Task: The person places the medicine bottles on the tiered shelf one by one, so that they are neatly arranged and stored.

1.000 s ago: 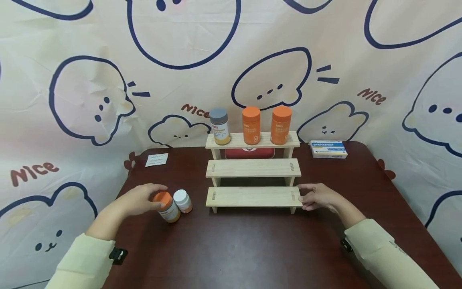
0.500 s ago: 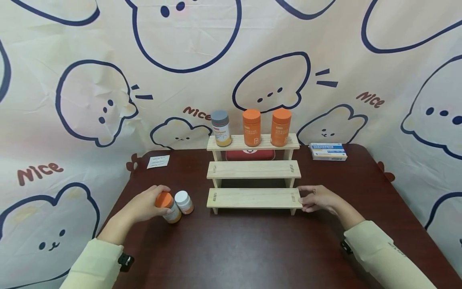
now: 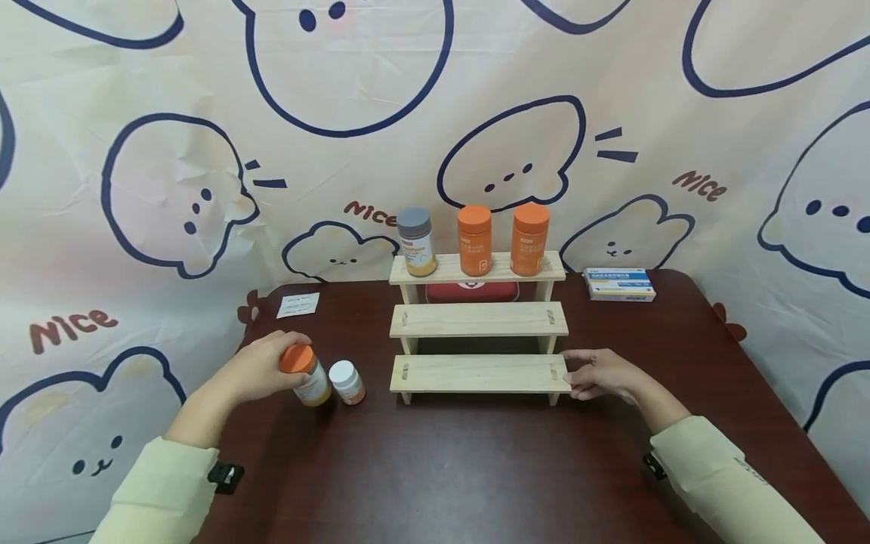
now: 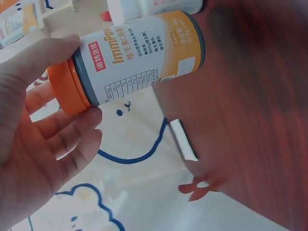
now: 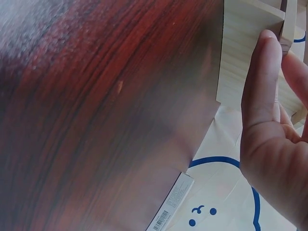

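Note:
My left hand grips a supplement bottle by its orange cap, thumb on one side and fingers on the other. The bottle has a grey band under the cap and a white and yellow label. Beside it stands a small white-capped bottle. My right hand pinches the right end of the lowest board of a three-step wooden rack; the right wrist view shows a fingertip against the board's corner. On the top step stand a grey-capped bottle and two orange bottles.
Behind the rack lies a red pouch, partly hidden. A blue and white box is on the dark table at the back right, a white paper slip at the back left. A printed cloth hangs behind.
My left hand has closed around the orange cap and shifted the bottle slightly left, away from the small white-capped one. The right hand stays at the rack's end.

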The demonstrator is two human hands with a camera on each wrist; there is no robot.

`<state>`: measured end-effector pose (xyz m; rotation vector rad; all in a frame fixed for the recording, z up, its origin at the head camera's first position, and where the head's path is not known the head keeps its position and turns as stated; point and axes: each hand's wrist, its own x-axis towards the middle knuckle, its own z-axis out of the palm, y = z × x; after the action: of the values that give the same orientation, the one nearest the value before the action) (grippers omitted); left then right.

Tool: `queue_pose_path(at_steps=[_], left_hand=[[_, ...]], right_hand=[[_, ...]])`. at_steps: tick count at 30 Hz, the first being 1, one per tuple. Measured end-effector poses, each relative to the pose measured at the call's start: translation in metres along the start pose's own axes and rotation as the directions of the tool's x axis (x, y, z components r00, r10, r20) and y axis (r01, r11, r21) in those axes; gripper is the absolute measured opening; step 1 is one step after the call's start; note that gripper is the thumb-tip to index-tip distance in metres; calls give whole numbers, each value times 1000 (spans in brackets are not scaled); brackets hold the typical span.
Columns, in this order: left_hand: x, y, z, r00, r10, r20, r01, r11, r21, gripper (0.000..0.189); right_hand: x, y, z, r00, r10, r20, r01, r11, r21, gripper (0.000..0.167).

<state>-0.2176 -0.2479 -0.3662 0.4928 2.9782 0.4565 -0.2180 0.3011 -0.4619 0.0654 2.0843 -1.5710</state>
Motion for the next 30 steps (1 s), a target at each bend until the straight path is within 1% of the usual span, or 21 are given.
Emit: queue_pose_path(at_steps=[4, 8, 12, 15, 18, 21, 26, 30], left_hand=[[4, 7, -13, 1000, 22, -6, -22, 1000, 8, 54], [11, 17, -30, 998, 59, -5, -59, 998, 25, 54], [21, 30, -46, 996, 86, -14, -85, 995, 43, 53], [27, 41, -55, 996, 92, -23, -91, 995, 42, 54], [33, 52, -59, 994, 104, -30, -103, 994, 40, 54], [41, 62, -60, 991, 133, -23, -132, 990, 43, 52], [53, 77, -58, 986, 169, 8, -169, 983, 70, 54], [64, 86, -61, 980, 199, 4, -198, 975, 99, 55]], right_hand=[[-1, -2, -1, 1000, -4, 0, 4, 1000, 1, 71], [-3, -3, -4, 1000, -2, -3, 2, 1000, -2, 72], [-3, -3, -7, 1000, -10, -11, 10, 1000, 1, 72], [-3, -4, -8, 1000, -17, -16, 18, 1000, 6, 71], [-2, -4, -7, 1000, -25, -11, 25, 1000, 3, 72], [-2, -2, -4, 1000, -21, -14, 21, 1000, 2, 71], [-2, 4, 0, 1000, -11, -18, 11, 1000, 15, 71], [0, 6, 1, 1000, -20, -17, 20, 999, 30, 71]])
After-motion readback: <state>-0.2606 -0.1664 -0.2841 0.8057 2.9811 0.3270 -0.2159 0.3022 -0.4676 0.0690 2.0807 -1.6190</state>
